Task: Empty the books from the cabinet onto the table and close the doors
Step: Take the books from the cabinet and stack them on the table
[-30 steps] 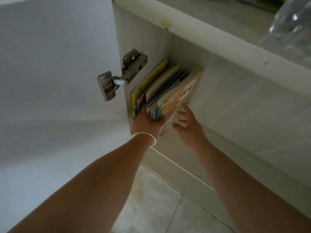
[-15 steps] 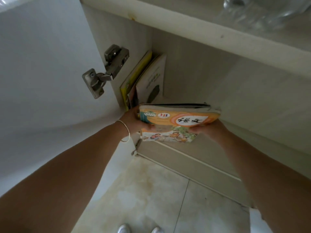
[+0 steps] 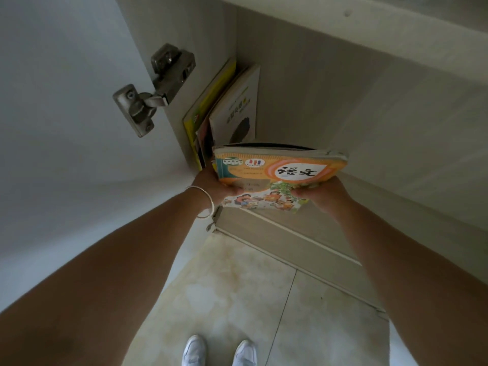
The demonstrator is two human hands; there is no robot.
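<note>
head view: open door left, perhaps three books behind held stack

The fingers of the left hand and the right hand are hidden under the held stack of books, so the grip beneath cannot be seen. The lower parts of the upright books are covered by the stack. The white shoes are cut off by the bottom edge.
</note>
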